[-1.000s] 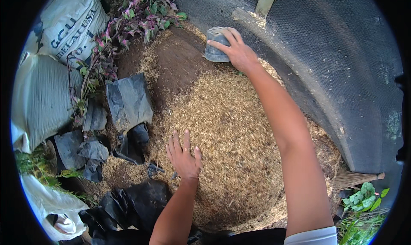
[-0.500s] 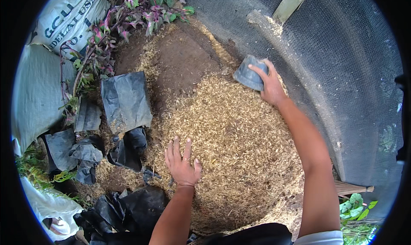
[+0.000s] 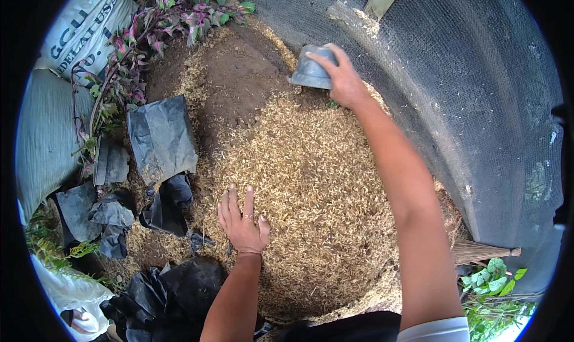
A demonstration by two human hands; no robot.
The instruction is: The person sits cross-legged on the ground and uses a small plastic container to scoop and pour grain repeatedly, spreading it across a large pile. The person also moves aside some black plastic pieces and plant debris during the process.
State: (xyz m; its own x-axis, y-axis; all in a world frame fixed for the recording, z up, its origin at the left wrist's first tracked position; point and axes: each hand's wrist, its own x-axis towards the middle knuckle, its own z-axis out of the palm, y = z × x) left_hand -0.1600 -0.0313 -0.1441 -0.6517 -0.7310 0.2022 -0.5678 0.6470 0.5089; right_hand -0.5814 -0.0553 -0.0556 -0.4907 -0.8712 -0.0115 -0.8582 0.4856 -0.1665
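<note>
Where the ground rises into a broad mound of dry, straw-coloured husks (image 3: 311, 192) beside a patch of bare brown soil (image 3: 233, 85), a coarse black mesh wall (image 3: 472, 85) curves along the right and crumpled black plastic bags (image 3: 161, 139) lie at the left near pale woven sacks (image 3: 48, 133) and purple-leaved plants (image 3: 161, 19). Flat on the husks, the left hand (image 3: 242, 222) rests with fingers spread apart and holds nothing. At the mound's far edge beside the mesh, the right hand (image 3: 344, 82) is clamped on a small, dull grey plastic pot (image 3: 311, 72), tipped over.
</note>
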